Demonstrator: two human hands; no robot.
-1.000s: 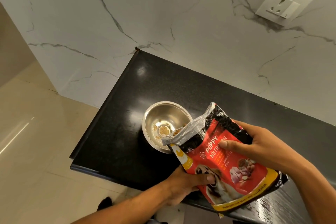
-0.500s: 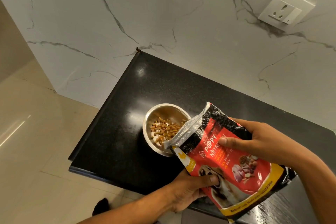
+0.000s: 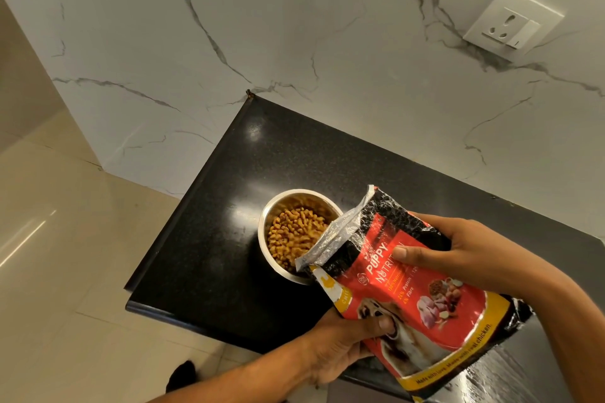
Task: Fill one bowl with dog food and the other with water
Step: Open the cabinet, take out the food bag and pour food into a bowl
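A steel bowl (image 3: 265,222) stands on the black counter (image 3: 209,258) near its left end, holding a heap of brown kibble (image 3: 294,235). A red and black puppy food bag (image 3: 419,291) is tilted over the bowl's right rim, its torn silver mouth pointing into the bowl. My left hand (image 3: 340,347) grips the bag's lower edge from below. My right hand (image 3: 458,249) holds the bag's upper side, thumb across the print. The bag hides the bowl's right part. A second bowl is not in view.
A white marble wall (image 3: 294,42) rises behind the counter, with a socket and switch plate (image 3: 512,23) at the upper right. Beige floor tiles (image 3: 65,271) lie left of and below the counter's edge. A dark foot (image 3: 181,376) shows on the floor.
The bowl went from almost bare metal to a full heap of kibble as the tilted bag poured. Both hands kept their grip on the bag.
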